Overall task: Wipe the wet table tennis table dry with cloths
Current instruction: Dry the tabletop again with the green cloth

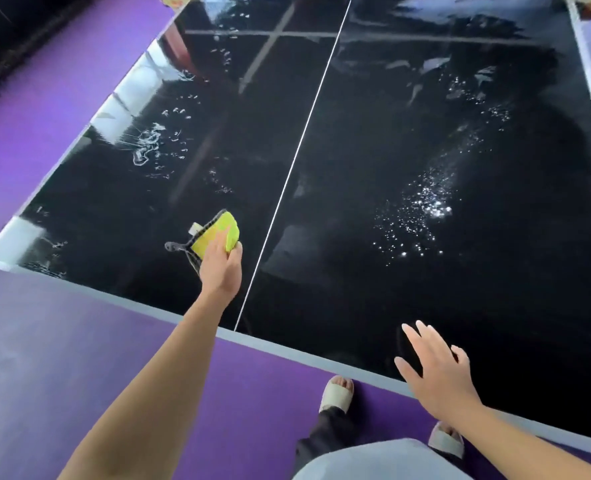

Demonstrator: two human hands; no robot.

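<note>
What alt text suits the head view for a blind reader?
A person's left hand holds a yellow-green cloth on a wet black table tennis table, left of its white centre line; the right hand is open above the near edge.

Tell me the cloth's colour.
Yellow-green cloth with dark trim, seen in the head view.

The left hand [219, 265] hides part of the cloth [223, 226]; the frame crops the table [391, 133].
</note>
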